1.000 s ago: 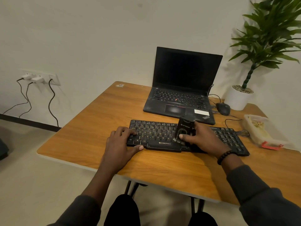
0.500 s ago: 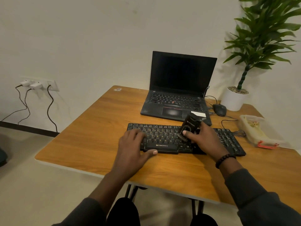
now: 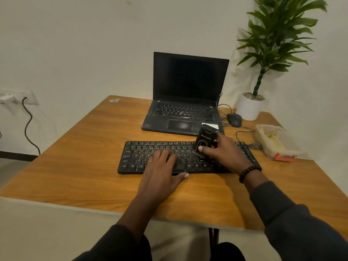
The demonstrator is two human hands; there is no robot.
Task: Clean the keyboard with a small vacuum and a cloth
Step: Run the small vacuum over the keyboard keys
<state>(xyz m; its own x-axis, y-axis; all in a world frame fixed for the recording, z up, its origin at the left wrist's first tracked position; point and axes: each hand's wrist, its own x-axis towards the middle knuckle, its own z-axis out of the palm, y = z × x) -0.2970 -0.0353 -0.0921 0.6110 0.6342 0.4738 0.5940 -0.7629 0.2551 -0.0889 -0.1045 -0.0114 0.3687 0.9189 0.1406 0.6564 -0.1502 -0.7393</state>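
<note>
A black keyboard (image 3: 139,157) lies across the middle of the wooden table (image 3: 79,159). My right hand (image 3: 222,153) grips a small black vacuum (image 3: 204,139), tilted, with its lower end down on the keys right of the keyboard's centre. My left hand (image 3: 162,170) rests flat on the keys left of centre, fingers straight, thumb over the front edge. No cloth is in view.
An open black laptop (image 3: 184,102) stands behind the keyboard. A black mouse (image 3: 234,119) and a potted plant (image 3: 250,108) sit at the back right. A clear plastic box (image 3: 273,144) lies right of the keyboard. Wall sockets with cables (image 3: 28,117) are at the left.
My left hand has slid right along the keyboard from its left end toward the middle. The vacuum has shifted up toward the back rows and tilted more.
</note>
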